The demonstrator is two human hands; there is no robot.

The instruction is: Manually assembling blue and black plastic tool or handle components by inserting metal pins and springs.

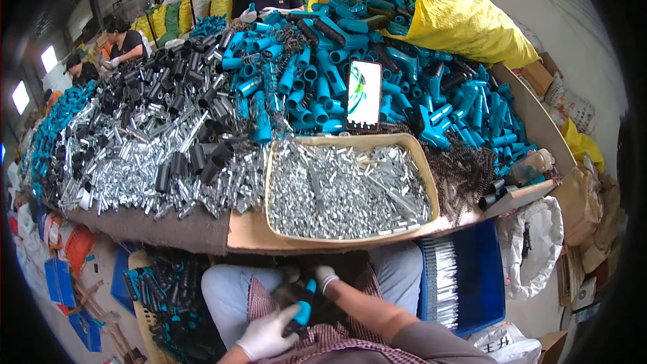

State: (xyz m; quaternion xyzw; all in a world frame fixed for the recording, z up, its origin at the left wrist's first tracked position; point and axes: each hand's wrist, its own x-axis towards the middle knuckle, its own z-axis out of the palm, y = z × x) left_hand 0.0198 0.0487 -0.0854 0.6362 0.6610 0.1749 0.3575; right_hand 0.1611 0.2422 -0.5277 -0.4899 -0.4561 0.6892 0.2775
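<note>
Both my hands are down in my lap, below the table edge, in white gloves. My left hand (266, 334) grips the lower end of a blue and black plastic handle (302, 307). My right hand (325, 276) is closed at the handle's upper end, fingers curled on it. My knees in light jeans and a checked apron lie under them. Right above on the table stands a shallow beige tray (350, 140) full of small shiny metal pins.
Heaps of blue plastic tubes (317, 74), black tubes (168, 74) and silver metal parts (135, 175) cover the table. A phone (364, 94) leans upright behind the tray. A blue bin (475, 276) stands at my right, a crate of finished handles (165, 296) at my left. Other people work across the table.
</note>
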